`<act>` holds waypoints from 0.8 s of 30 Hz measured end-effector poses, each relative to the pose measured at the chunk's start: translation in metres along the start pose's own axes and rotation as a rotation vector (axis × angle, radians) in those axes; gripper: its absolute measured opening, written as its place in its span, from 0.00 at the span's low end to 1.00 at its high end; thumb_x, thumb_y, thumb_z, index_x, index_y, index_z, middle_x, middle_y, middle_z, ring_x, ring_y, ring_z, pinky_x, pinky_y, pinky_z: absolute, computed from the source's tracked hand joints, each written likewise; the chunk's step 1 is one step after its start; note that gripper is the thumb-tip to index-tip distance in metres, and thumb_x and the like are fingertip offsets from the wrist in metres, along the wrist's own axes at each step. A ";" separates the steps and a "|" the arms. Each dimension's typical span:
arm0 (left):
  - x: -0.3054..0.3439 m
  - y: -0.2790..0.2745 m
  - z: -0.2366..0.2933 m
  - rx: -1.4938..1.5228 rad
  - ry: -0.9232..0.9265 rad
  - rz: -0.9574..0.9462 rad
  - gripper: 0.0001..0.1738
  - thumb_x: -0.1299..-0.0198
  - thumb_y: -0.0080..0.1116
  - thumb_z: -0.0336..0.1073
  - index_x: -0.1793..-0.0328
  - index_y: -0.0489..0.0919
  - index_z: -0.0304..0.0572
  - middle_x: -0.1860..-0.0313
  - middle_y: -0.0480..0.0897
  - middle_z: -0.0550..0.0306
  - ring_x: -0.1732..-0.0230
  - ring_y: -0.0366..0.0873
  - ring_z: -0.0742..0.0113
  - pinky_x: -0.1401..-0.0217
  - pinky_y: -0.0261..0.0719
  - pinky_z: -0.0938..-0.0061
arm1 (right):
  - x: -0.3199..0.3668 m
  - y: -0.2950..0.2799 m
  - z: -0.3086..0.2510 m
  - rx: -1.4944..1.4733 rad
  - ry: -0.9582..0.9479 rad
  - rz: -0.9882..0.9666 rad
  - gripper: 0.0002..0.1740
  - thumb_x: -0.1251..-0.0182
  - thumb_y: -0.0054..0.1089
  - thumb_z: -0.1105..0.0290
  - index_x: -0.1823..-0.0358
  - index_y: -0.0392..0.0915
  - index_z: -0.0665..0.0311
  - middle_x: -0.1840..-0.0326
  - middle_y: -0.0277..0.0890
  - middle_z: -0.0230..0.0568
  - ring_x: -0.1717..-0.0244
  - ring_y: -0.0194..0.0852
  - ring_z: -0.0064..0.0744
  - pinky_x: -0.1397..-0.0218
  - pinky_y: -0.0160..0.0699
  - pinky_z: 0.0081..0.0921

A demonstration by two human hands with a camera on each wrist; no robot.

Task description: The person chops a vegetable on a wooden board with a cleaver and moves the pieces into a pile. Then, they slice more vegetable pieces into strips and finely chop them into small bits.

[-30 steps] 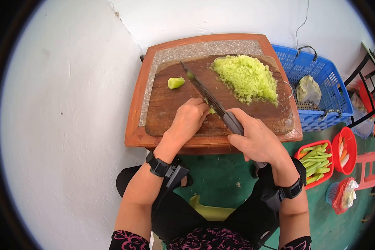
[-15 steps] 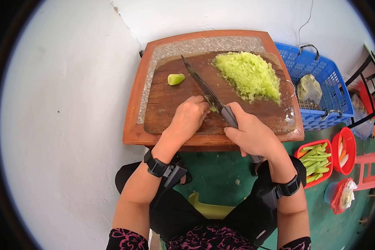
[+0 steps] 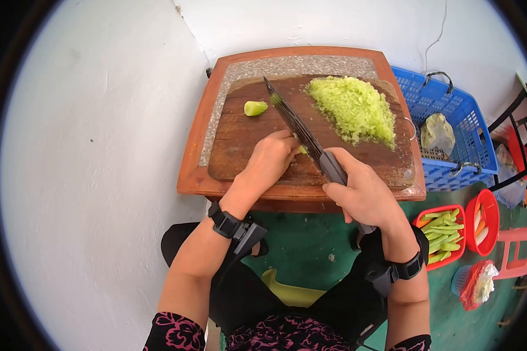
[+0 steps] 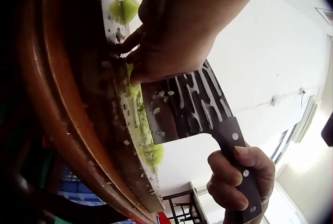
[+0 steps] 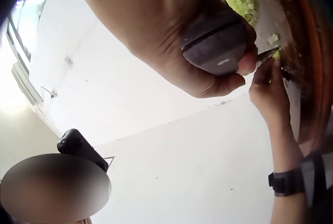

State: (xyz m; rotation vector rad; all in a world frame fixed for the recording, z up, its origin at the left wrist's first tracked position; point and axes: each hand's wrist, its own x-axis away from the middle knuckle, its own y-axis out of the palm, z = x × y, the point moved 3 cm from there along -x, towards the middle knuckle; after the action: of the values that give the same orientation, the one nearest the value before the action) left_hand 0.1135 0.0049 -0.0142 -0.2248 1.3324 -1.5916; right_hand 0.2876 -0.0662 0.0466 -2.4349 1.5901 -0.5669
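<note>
The right hand [image 3: 363,188] grips the dark handle of a wide cleaver [image 3: 298,126], whose blade points up and left over the wooden board [image 3: 240,146]. Against the blade's left side, the left hand [image 3: 270,158] holds a small green vegetable piece [image 3: 302,150] with curled fingertips, mostly hidden. Water drops and bits cling to the blade [image 4: 192,104] in the left wrist view. A pile of chopped green vegetable [image 3: 357,111] lies on the board's right part. One larger green chunk [image 3: 255,108] lies at its upper left.
Right of the table [image 3: 193,169] stands a blue basket [image 3: 471,120] holding a plastic bag. On the floor at the right are a red tray of long green vegetables [image 3: 442,234], a red bowl [image 3: 490,234] and a pink stool [image 3: 524,251]. A white wall borders the left side.
The head view has shifted slightly. Both hands keep their grips, and the cleaver stays beside the left fingertips with little change in angle.
</note>
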 end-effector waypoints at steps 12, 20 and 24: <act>0.000 0.001 -0.003 -0.026 0.040 0.009 0.05 0.52 0.62 0.26 0.68 0.80 0.32 0.69 0.77 0.46 0.64 0.76 0.46 0.62 0.76 0.61 | -0.011 0.007 0.003 0.144 0.005 -0.003 0.20 0.44 0.46 0.73 0.49 0.60 0.69 0.82 0.70 0.50 0.87 0.72 0.40 0.80 0.70 0.36; 0.004 0.003 -0.006 0.015 -0.012 0.009 0.06 0.51 0.62 0.25 0.66 0.80 0.32 0.67 0.77 0.47 0.63 0.77 0.47 0.60 0.76 0.62 | -0.025 0.005 0.008 -0.054 0.055 0.016 0.21 0.44 0.48 0.71 0.48 0.62 0.71 0.82 0.69 0.46 0.88 0.71 0.36 0.80 0.71 0.33; 0.009 0.004 -0.006 0.058 -0.052 0.061 0.07 0.51 0.62 0.25 0.64 0.80 0.32 0.64 0.79 0.48 0.61 0.78 0.47 0.58 0.77 0.64 | -0.017 0.000 0.008 -0.097 0.026 0.053 0.24 0.44 0.48 0.71 0.45 0.63 0.71 0.82 0.68 0.43 0.88 0.71 0.33 0.81 0.70 0.30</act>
State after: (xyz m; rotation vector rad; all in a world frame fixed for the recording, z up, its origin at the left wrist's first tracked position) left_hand 0.1071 0.0022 -0.0237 -0.1864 1.2403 -1.5609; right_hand 0.2850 -0.0516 0.0360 -2.4549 1.7246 -0.5265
